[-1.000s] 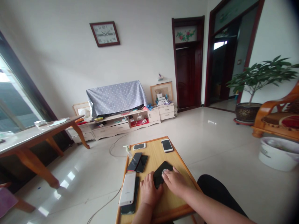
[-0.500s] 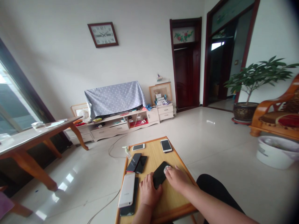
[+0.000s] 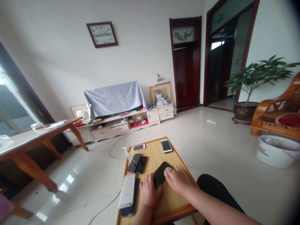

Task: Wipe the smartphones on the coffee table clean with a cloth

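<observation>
A black phone [image 3: 159,173] lies on the small wooden table [image 3: 168,203] in front of me. My left hand [image 3: 148,193] rests on the table with its fingers against the phone's near left edge. My right hand [image 3: 178,180] presses a small white wad [image 3: 167,170] onto the phone's right side with its fingertips pinched on it. A white phone [image 3: 127,190] lies on top of a dark one at the table's left edge.
Two dark phones [image 3: 137,163], two white-framed phones [image 3: 166,145] and a small bottle [image 3: 127,153] lie farther back on the table. A cable [image 3: 105,206] runs across the floor. A white basin [image 3: 276,151] and wooden chair [image 3: 276,117] stand right, a long table [image 3: 30,137] left.
My right hand with the white wad has slid from the middle of the black phone toward its far right edge. My left hand has hardly moved.
</observation>
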A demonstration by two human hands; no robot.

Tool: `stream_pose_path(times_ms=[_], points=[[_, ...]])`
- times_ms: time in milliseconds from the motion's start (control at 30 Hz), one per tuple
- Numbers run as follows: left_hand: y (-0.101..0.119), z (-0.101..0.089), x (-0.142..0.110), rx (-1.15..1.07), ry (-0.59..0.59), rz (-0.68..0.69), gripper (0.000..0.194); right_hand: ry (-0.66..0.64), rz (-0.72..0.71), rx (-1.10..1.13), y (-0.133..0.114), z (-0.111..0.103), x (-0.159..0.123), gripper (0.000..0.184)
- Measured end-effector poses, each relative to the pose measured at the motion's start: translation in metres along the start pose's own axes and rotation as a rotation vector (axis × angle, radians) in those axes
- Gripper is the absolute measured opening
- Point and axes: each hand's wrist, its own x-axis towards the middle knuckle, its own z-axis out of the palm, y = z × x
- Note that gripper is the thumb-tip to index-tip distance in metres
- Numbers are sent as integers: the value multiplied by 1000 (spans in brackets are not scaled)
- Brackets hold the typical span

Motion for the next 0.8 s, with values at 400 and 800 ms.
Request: stream_pose_path(times_ms=[400,800], points=[[1,-3,0,9,-32,-7,53,-80,-84,84,-26,4,-9,43],[-1,1,0,-6,13,8,50,-69,-99,73,-28,8,-12,42]])
